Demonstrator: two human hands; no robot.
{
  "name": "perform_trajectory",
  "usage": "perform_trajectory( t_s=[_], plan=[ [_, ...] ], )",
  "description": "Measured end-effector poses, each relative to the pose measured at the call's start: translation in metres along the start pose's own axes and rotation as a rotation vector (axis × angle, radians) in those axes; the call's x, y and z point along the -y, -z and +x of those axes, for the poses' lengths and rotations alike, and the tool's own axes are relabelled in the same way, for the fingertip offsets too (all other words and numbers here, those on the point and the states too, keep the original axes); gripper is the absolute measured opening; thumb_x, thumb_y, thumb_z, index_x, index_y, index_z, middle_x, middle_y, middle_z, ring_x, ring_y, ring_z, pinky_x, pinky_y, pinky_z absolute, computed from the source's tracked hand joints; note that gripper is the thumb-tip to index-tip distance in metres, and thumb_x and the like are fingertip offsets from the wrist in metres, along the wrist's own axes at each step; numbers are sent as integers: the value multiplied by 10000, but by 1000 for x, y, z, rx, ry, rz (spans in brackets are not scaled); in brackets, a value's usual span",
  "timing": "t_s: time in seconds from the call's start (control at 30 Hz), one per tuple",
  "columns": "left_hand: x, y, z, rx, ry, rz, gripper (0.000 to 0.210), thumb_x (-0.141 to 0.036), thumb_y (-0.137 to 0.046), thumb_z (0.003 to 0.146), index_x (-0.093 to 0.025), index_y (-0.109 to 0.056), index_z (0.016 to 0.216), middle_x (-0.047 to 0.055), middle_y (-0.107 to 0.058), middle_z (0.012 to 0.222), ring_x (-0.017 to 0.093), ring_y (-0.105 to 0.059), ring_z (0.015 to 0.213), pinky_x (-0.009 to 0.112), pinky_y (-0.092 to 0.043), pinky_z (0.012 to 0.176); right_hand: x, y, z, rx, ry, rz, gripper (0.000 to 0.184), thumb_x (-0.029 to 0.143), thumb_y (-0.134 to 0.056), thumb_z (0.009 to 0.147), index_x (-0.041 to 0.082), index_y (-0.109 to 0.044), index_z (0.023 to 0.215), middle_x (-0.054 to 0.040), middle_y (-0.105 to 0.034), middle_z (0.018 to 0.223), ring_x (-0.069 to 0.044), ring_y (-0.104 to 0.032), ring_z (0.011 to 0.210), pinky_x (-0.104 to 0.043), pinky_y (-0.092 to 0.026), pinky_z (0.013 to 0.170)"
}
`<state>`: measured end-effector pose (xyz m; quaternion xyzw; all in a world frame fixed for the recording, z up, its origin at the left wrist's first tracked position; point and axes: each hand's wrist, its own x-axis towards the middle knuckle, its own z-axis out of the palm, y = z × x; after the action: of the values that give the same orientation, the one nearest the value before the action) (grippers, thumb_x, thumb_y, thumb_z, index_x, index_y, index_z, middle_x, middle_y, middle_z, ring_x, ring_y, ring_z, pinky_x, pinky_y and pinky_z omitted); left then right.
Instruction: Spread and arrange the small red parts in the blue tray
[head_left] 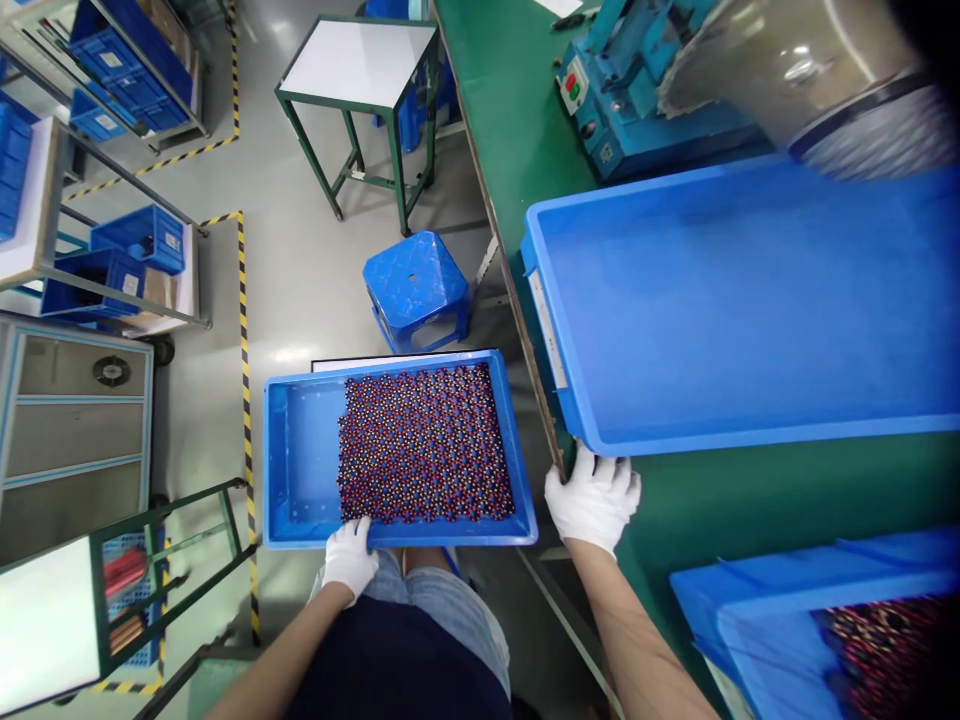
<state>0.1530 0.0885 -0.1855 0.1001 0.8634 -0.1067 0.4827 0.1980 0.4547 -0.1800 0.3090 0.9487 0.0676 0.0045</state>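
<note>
- Left hand [351, 560] grasps the near rim of the filled tray [307, 450], apparently steadying it.
- Right hand [595, 497] is at the bench [712, 500] edge; grip unclear.
- Moving the tray calls for level support.

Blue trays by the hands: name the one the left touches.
The tray beside the bench, left hand on its rim; the others sit on the bench.

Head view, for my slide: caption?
Left white-gloved hand on blue plastic tray of small multicoloured parts; right white-gloved hand at green workbench.
</note>
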Motion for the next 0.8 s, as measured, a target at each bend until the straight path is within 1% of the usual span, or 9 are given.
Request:
perform_trajectory(
  t_s=[0.13,0.3,0.43,0.5,0.6,0.7,0.8],
  plan=[
    [-16,-4,4,0,-37,15,598,-376,-559,820,-171,-337,1336,114,-431,1296,269,-418,1157,460,-312,981,1,1,1,11,-7,11,498,339,-515,774,75,-467,1193,-214,-505,1112,-367,-415,1118,-489,-331,926],
    [-27,-7,14,-21,34,38,605,-381,-586,800,-167,-356,1317,120,-439,1264,272,-454,1097,452,-368,917,1,3,2,17,-21,14,484,336,-531,752,73,-494,1157,-202,-518,1093,-372,-434,1105,-489,-337,926],
    [-33,-5,8,-54,59,33,589,-360,-577,808,-159,-356,1316,120,-439,1265,271,-441,1116,451,-345,939,1,4,2,1,-19,30,484,323,-539,737,72,-496,1148,-200,-526,1066,-374,-446,1089,-500,-345,910],
    [-39,-3,3,-74,34,25,592,-352,-569,813,-153,-345,1324,121,-441,1265,271,-428,1133,445,-336,949,1,4,2,-3,-14,39,483,318,-540,735,70,-495,1147,-201,-526,1056,-373,-446,1085,-505,-343,907],
    [-51,-1,-2,-89,-39,9,579,-339,-561,818,-167,-345,1327,107,-454,1251,260,-435,1125,431,-346,941,1,3,2,-3,-16,49,482,319,-540,737,67,-494,1146,-208,-523,1058,-373,-439,1092,-513,-336,912],
    [-60,-2,1,-90,-75,2,565,-341,-567,814,-175,-362,1314,100,-459,1246,256,-447,1106,432,-358,928,1,3,2,-10,-20,50,469,316,-531,745,71,-495,1144,-207,-530,1051,-371,-436,1100,-515,-340,909],
    [-64,-3,7,-76,-59,1,562,-356,-577,806,-167,-379,1297,101,-478,1213,252,-474,1061,430,-381,898,1,3,2,-18,-20,44,467,319,-530,744,74,-497,1140,-205,-537,1049,-372,-442,1100,-516,-348,902]
  ],
)
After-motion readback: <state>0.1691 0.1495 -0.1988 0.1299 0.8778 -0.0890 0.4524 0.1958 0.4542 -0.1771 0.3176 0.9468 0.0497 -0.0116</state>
